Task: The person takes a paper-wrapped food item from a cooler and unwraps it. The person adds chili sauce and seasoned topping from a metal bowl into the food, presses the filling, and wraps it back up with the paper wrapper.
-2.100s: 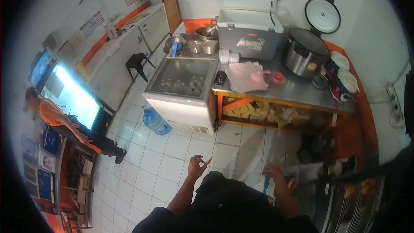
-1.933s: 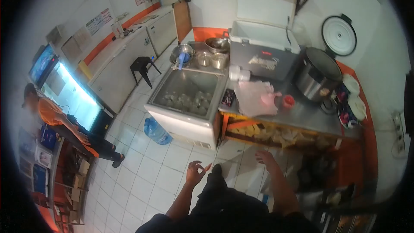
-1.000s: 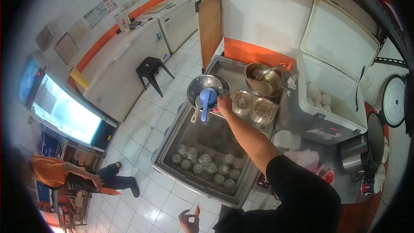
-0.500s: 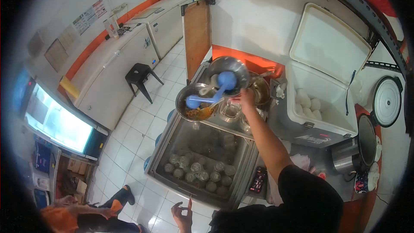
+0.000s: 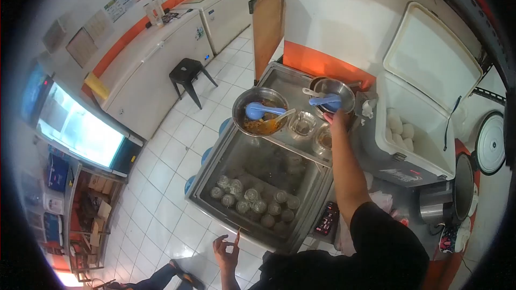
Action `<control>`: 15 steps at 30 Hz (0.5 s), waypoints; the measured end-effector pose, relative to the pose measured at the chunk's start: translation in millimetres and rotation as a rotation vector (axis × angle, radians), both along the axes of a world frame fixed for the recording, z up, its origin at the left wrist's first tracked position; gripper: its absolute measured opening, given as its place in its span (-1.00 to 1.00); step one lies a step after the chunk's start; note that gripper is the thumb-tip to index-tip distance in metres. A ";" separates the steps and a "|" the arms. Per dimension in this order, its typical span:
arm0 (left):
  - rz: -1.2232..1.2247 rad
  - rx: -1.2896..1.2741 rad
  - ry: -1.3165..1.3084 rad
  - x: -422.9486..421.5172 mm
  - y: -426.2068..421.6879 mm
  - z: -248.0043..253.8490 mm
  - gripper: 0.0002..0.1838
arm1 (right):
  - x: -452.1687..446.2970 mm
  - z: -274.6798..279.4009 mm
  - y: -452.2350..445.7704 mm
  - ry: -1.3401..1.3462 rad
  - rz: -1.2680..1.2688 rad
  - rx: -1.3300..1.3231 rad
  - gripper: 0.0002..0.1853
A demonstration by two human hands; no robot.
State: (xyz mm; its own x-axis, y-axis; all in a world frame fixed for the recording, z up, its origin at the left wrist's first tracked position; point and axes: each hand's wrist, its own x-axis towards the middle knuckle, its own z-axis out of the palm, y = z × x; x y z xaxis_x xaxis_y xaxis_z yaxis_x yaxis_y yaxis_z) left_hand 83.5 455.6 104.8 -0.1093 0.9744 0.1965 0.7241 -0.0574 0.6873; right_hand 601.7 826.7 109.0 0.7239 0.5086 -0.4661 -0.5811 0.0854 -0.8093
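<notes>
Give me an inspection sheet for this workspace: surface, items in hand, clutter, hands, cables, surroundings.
Surface: chest freezer, its well holding clear cups; rear ledge crowded.
Job's things: metal bowl with blue ladle; thin orange item.
Clutter: bowl of food, clear plastic containers, keypad device.
Hands: left hand pinches the orange item; right hand apparently grips the metal bowl's near rim.
Cables: thin cord at lower right; ends unclear.
Surroundings: black stool, open cooler, another person's legs at lower left.

Shiny round metal bowl (image 5: pixel 334 87) in right hand (image 5: pixel 337 121), blue ladle (image 5: pixel 329 100) inside
</notes>
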 end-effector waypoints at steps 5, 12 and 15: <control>0.030 -0.018 -0.021 -1.5 -4.0 -0.9 -0.78 | 14.4 -8.0 -3.4 0.072 0.049 -0.059 -0.76; -0.039 -0.013 -0.029 1.5 6.1 -9.9 -0.77 | -44.8 -28.8 -12.4 -0.516 -0.054 -0.361 -0.77; -0.064 -0.021 -0.032 6.4 10.5 -12.2 -0.77 | -134.2 -62.2 -18.9 -0.605 0.514 -0.376 -0.68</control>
State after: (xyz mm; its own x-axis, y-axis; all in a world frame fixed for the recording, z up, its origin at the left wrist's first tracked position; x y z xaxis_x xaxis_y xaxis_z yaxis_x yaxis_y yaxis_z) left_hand 89.8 466.1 92.6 -0.0522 0.9834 0.1736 0.6967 -0.0887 0.7118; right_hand 467.5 807.8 46.8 0.6242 0.7298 -0.2788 0.0637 -0.4033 -0.9129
